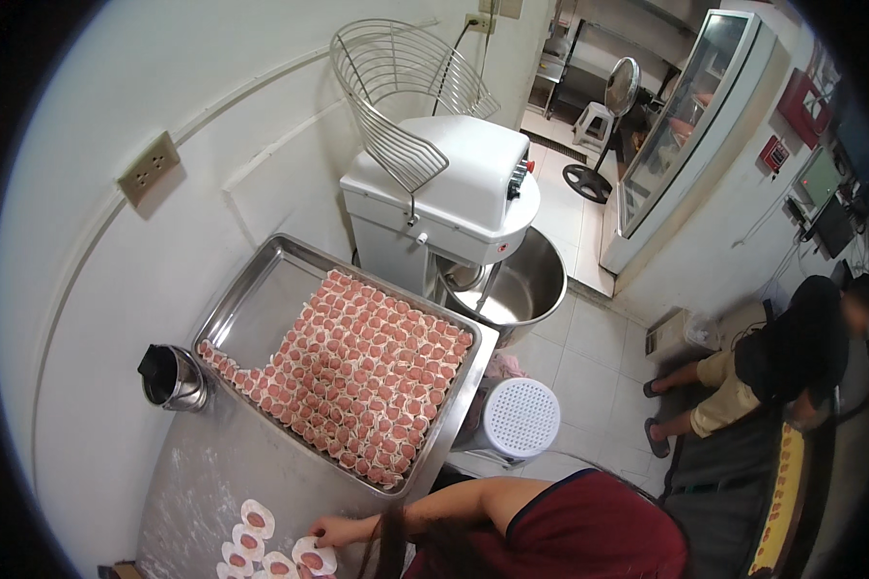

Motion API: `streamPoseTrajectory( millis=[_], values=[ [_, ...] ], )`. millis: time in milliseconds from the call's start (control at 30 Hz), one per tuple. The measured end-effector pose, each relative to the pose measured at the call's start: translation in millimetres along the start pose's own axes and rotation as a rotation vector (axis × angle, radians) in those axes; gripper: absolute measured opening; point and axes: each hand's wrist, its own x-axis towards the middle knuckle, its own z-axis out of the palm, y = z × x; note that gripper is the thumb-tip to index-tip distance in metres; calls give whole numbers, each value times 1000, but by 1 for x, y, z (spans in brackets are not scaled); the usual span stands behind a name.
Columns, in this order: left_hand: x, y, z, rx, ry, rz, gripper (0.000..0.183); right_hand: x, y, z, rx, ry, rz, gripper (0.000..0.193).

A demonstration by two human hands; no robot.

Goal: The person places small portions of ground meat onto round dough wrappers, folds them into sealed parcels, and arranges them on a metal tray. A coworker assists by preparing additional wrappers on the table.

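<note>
My right hand [333,531] reaches in from the lower right, its fingers closed on the edge of a round white dumpling wrapper [304,545] with a dab of pink meat filling. Of my left hand [306,573], only a little skin shows at the lower edge beside that wrapper; its fingers are mostly cut off. Several more wrappers with filling [255,519] lie to the left, some overlapping. Beyond them, a big metal tray [251,275] holds tight rows of small dumplings [367,376] with pink tops.
The steel table [188,463] is dusted with flour. A metal container [191,391] stands left of the tray. Behind are a white dough mixer [444,174], its steel bowl [541,280] and a round white stool [521,417]. Another person [792,347] stands at the right.
</note>
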Motion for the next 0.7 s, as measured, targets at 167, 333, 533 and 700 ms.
streamPoseTrajectory(
  millis=[167,333,533,700],
  values=[
    [-20,-20,-72,-152,3,-14,27,-21,-12,0,-142,58,54,19],
    [-65,12,-33,47,-23,76,24,-12,28,-3,-347,155,73,25],
    [-39,-9,-34,591,155,273,28,-25,2,-16,-526,295,42,26],
    [-54,-8,-36,265,33,94,31,-33,21,-24,-166,255,41,28]
  ],
)
